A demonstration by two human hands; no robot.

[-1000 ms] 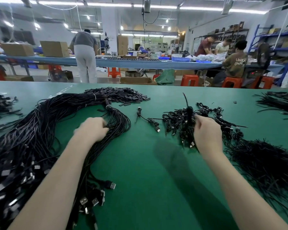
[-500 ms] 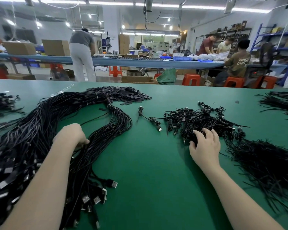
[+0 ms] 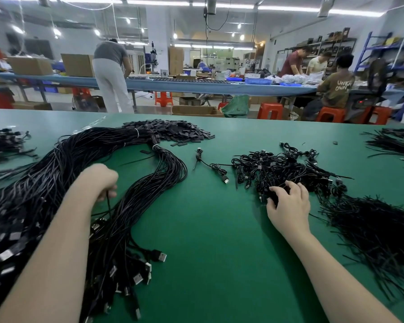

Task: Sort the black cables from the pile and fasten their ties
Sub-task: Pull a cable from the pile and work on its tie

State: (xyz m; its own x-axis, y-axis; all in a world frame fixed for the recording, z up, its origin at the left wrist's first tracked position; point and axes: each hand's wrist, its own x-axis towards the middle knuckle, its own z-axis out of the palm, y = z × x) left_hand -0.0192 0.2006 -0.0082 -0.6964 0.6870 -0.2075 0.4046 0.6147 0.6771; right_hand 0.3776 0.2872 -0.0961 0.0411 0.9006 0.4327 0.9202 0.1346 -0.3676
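In the head view, the left hand [image 3: 100, 180] has drawn back toward the body since half a second ago and is now curled into a fist, pinching a single black cable [image 3: 108, 206] that runs down from its fingers over the big bundle of long black USB cables [image 3: 63, 173]; a second ago that hand lay farther forward on the bundle's inner curve. The right hand [image 3: 287, 206] has changed little in the last half second: its fingers are spread and bent over the near edge of the pile of tied cables [image 3: 280, 169], touching it, though whether they grasp any cable cannot be told. A second ago it was raised, gripping a coiled cable above that pile. The long bundle sweeps from the far centre of the green table [image 3: 208, 229] round to the near left, its USB plugs [image 3: 159, 256] fanned out at the near edge of the bundle. One loose coiled cable [image 3: 216, 170] lies apart between bundle and pile. A heap of black twist ties [image 3: 371, 227] sits just right of the right wrist, and a heap of flat black tabs [image 3: 173, 131] lies at the far end of the bundle. Open green surface stretches between the two forearms to the near table edge; the far edge runs straight behind the tabs.
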